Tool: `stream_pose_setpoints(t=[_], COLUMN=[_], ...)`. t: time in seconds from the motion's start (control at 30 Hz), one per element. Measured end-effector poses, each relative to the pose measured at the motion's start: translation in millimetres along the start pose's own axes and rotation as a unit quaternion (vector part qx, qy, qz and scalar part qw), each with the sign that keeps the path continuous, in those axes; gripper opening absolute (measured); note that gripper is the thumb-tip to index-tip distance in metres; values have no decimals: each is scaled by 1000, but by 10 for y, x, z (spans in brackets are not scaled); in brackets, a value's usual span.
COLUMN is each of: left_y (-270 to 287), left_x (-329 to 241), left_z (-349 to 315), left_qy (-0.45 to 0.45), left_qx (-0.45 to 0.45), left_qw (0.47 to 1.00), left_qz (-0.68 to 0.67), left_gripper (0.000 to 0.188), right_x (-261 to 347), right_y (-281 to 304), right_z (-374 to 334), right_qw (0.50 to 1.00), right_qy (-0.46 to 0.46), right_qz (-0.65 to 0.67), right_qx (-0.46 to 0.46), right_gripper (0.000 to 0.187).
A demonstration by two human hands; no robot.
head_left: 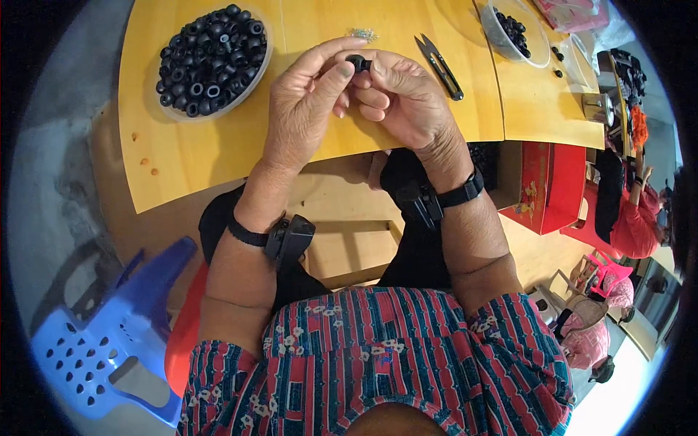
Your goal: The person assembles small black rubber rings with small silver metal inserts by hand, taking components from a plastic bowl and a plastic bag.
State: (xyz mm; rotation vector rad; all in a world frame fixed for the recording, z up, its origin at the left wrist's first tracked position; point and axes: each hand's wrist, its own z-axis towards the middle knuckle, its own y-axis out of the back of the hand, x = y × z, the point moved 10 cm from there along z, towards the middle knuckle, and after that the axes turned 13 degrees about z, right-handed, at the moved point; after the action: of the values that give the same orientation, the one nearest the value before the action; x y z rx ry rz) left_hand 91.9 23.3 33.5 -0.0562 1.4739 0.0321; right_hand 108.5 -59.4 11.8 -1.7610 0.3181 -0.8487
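Snips: we see black thread snips [440, 65] lying near the table's [203, 152] far edge.
Pins: we note a small pile of silvery pins [363, 33] at that far edge.
Stool: we spot a blue plastic stool [109, 341] on the floor.
Box: we find a red box [552, 185] under the table's right end.

Small assembly workshop: yellow worktable [218, 145], bowl of black rings [212, 59].

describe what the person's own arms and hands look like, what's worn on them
Both forearms are bare. The left hand and right hand wear no gloves. Each wrist carries a black strap with a black boxy device clipped on; the right one matches it. Short sleeves are red and dark blue patterned with small white flowers.
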Motion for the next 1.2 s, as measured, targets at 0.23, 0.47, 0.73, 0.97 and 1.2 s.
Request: stream_pose_setpoints(t=[0.23, 0.47, 0.73, 0.97, 1.2], left_y=[-21, 65, 67, 89, 88], left_x=[-2, 6, 20, 109, 155], left_z=[-8, -24, -29, -34, -19], left_qy=[3, 6, 13, 32, 45], left_qx=[-13, -66, -78, -86, -72], left_qw=[1000, 997, 997, 995, 996], left_qz=[-1, 41, 20, -26, -27], left_gripper=[22, 17, 22, 19, 20], right_x=[96, 217, 355, 334, 361], right_y=[94, 138, 86, 101, 80], right_z=[-34, -40, -72, -59, -65], right_qw=[989, 963, 931, 944, 938], right_qy=[36, 111, 180, 186, 202], right_qz=[-128, -205, -285, -233, -249], right_qx=[-64, -132, -143, -143, -133], right_gripper=[16, 12, 13, 12, 16])
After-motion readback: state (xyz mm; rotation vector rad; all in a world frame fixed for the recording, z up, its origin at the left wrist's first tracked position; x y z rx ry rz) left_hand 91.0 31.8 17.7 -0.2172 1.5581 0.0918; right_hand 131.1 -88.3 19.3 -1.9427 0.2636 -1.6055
